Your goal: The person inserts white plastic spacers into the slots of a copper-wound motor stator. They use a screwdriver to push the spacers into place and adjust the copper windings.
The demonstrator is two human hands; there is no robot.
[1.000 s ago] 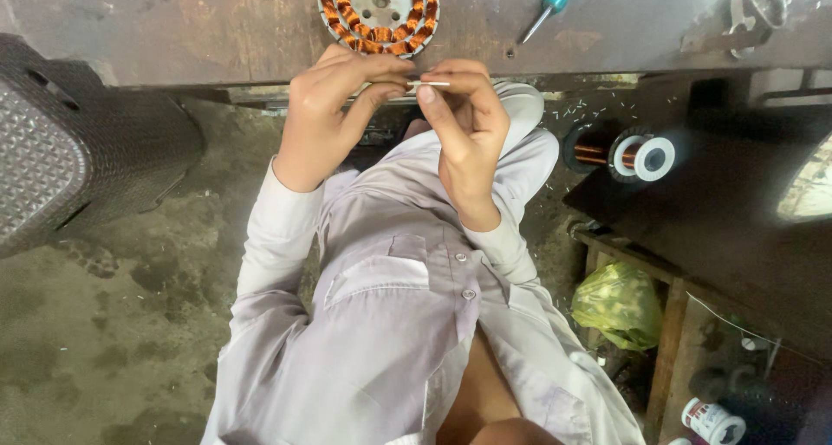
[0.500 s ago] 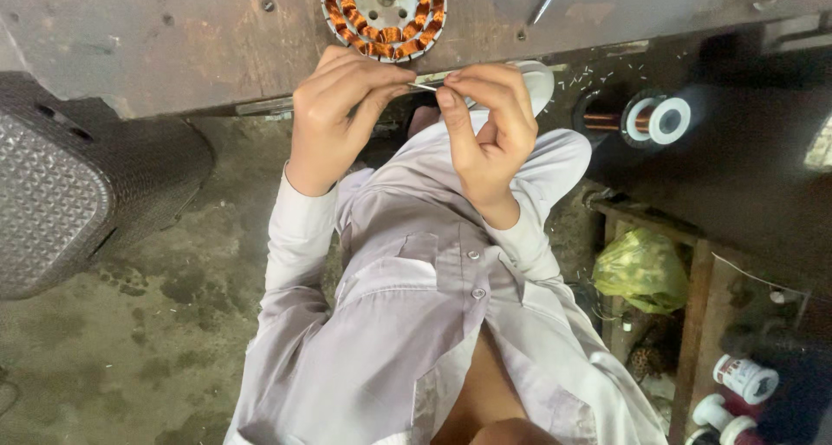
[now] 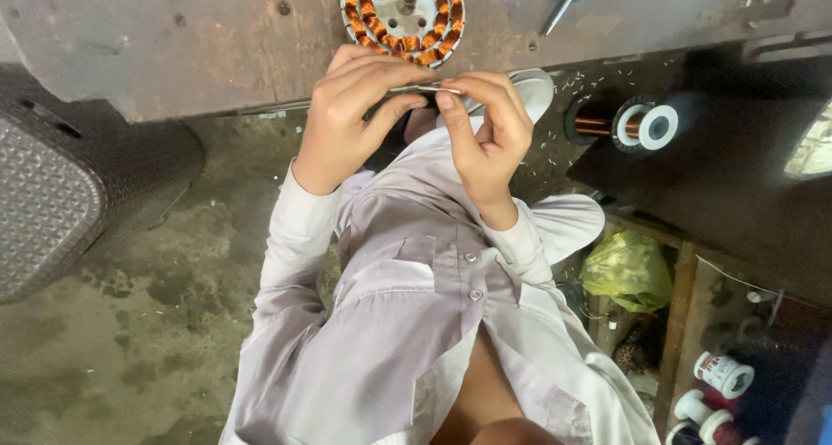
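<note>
Hands meet at the worktop [image 3: 173, 46] front edge, left hand [image 3: 351, 116] and right hand [image 3: 485, 133] pinching a thin pale strip [image 3: 425, 89]; copper-wound stator [image 3: 401, 16] lies just beyond.

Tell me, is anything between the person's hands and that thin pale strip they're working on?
Nothing visible is. Both the left hand and the right hand already pinch the thin strip directly between fingertips, just below the copper-wound stator on the workbench.

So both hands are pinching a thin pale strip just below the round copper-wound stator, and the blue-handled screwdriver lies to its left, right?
Not quite: in the head view the blue-handled screwdriver lies to the right of the round copper-wound stator. Both hands do pinch the thin pale strip.
</note>
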